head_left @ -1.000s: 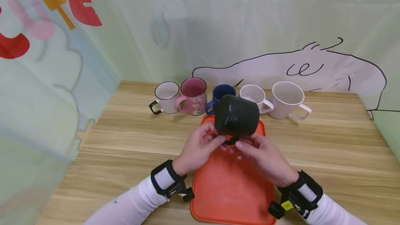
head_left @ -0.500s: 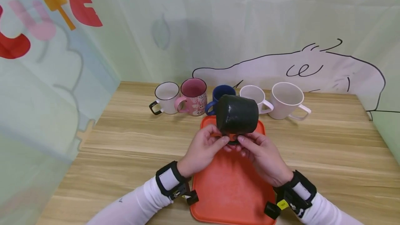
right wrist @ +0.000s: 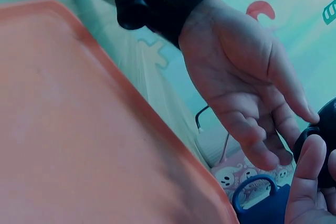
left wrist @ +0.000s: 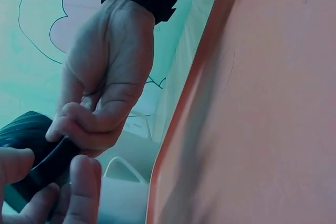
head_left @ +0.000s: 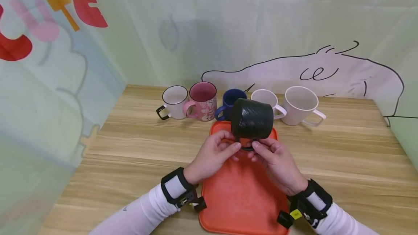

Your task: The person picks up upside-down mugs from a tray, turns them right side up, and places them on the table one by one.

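Note:
In the head view a black mug is held up on its side over the far part of the orange-red tray, its handle toward the person. My left hand pinches the handle's left side between thumb and fingers. At its right side my right hand pinches the same handle with thumb and fingertips. The left wrist view shows the right hand on the dark handle. In the right wrist view the left hand's thumb touches the mug's handle. The mug's opening is hidden.
Behind the tray stands a row of mugs: a white one with a black handle, a pink one, a blue one, a white one and a larger pale one. A printed cloth hangs behind the wooden table.
The black mug has shifted slightly right and its tilt has changed a little. The hands have come closer together on its handle, the left hand moving right.

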`<act>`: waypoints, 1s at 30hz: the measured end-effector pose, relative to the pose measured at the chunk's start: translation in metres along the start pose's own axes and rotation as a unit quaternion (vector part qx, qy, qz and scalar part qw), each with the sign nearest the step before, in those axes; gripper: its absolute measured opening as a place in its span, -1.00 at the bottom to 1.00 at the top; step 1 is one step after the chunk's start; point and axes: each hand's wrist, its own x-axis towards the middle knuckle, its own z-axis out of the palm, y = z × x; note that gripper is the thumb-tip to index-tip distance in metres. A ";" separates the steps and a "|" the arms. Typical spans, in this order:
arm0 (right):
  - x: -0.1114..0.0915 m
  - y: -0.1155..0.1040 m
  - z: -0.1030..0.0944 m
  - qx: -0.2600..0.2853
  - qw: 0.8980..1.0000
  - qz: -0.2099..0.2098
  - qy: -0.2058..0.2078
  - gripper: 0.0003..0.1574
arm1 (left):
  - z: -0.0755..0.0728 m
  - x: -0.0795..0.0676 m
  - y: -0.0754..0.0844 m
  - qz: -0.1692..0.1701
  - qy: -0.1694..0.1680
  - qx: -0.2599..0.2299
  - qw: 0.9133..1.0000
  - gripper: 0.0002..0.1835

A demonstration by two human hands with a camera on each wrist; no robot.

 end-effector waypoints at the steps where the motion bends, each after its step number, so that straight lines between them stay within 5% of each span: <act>1: 0.000 0.000 -0.001 -0.005 1.000 -0.002 0.004 -0.38 | -0.001 0.000 0.001 -0.006 0.002 0.008 1.000 -0.70; 12: -0.002 0.002 -0.014 -0.026 0.999 -0.029 0.010 -0.36 | -0.021 -0.007 0.000 -0.010 0.030 0.076 0.997 -0.59; 25: -0.013 -0.015 -0.041 -0.042 0.993 -0.108 0.021 -0.56 | -0.049 -0.018 -0.004 0.016 0.079 0.183 0.980 -0.52; 30: -0.018 -0.029 -0.056 -0.043 0.987 -0.155 0.021 -0.61 | -0.063 -0.021 -0.003 0.049 0.089 0.236 0.967 -0.50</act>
